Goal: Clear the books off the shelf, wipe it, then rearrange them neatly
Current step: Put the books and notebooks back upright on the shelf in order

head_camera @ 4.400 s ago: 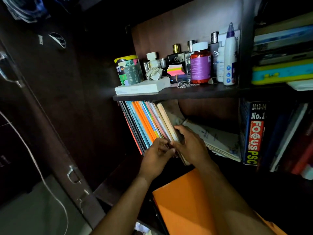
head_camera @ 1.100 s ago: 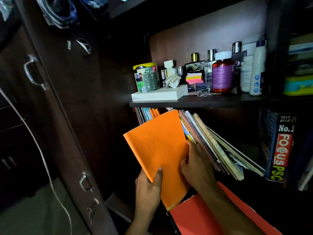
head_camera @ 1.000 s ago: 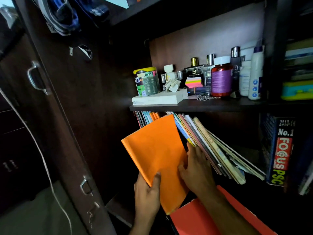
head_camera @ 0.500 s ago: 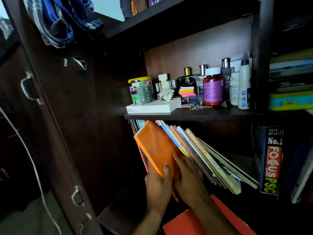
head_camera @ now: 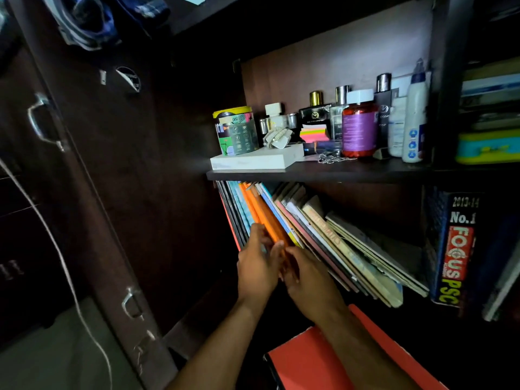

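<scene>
A row of thin books (head_camera: 318,235) stands on the dark lower shelf, and the ones on the right lean over. An orange book (head_camera: 264,218) sits upright in the left part of that row, between blue covers. My left hand (head_camera: 257,266) grips its lower edge, thumb on the near side and fingers behind. My right hand (head_camera: 306,280) lies beside it with fingers stretched against the orange book and the leaning books. The shelf board under the books is hidden in the dark.
The upper shelf (head_camera: 351,171) carries a white box (head_camera: 256,161), a printed tin (head_camera: 236,130), bottles and a red jar (head_camera: 358,125). A thick "FOCUS PSC" book (head_camera: 453,249) stands at right. A red-orange folder (head_camera: 309,361) lies below my arms. A wardrobe door (head_camera: 92,192) and a white cable (head_camera: 56,243) are on the left.
The orange book, held out in front of the shelf a second ago, has been turned edge-on and slid into the row of books. Both hands followed it in.
</scene>
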{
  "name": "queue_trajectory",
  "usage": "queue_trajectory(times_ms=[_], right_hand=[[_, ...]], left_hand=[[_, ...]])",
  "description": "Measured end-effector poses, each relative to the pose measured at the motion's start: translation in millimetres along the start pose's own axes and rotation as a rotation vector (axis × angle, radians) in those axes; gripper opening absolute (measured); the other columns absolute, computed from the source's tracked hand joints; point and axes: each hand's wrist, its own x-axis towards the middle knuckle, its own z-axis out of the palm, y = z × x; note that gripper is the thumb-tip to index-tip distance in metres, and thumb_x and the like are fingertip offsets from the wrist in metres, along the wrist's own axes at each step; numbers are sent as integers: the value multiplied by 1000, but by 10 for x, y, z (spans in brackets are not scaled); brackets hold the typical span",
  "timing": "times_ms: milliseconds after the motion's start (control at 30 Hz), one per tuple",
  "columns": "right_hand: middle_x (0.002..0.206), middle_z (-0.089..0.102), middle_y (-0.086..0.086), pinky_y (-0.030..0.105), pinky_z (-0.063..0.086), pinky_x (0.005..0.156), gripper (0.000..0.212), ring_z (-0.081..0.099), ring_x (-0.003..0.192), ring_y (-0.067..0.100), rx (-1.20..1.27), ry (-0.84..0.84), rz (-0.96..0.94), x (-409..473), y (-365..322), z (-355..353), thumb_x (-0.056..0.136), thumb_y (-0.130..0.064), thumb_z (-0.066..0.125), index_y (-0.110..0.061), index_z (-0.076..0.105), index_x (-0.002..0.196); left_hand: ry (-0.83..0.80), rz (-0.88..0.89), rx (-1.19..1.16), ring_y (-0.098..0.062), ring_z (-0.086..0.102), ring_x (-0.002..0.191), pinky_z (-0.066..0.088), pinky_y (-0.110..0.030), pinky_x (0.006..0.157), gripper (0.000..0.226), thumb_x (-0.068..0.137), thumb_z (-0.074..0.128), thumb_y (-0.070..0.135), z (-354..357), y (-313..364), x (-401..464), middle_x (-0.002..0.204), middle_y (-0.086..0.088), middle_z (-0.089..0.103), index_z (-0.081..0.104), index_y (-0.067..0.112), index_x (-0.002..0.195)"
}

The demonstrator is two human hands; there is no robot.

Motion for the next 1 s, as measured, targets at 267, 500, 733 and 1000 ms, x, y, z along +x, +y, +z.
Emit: queue_trajectory(times_ms=[267,500,733,1000], right_hand=[[100,69,-6,32,50,72,5,65,93,17,-109,26,25,-38,-17,-117,91,-31,63,-28,64,95],[89,69,5,40,54,72,8,67,88,26,-222,-513,23,-80,19,-205,82,-23,58,-20,61,76],[89,69,-14,15,47,70,37,62,78,-3,-176,-1054,12,-114,-307,-555,76,-43,86,-30,76,109],[91,74,-9,38,56,83,28,70,86,11,-154,-1028,-57,-43,-226,-659,68,-43,90,-36,71,88]], left_hand=[[-106,-162,342,-12,65,72,54,-36,68,42,84,62,69,-50,-165,55,70,11,66,51,29,81],[-442,155,171,-13,61,97,49,-37,92,28,90,52,40,-165,-466,-428,97,4,65,67,18,95],[-396,-148,-161,-17,72,94,55,-41,97,32,82,46,9,-265,-386,-388,91,1,76,71,27,91],[-480,-112,-68,-11,71,93,53,-42,96,22,101,57,35,-270,-369,-392,92,4,76,71,19,101]])
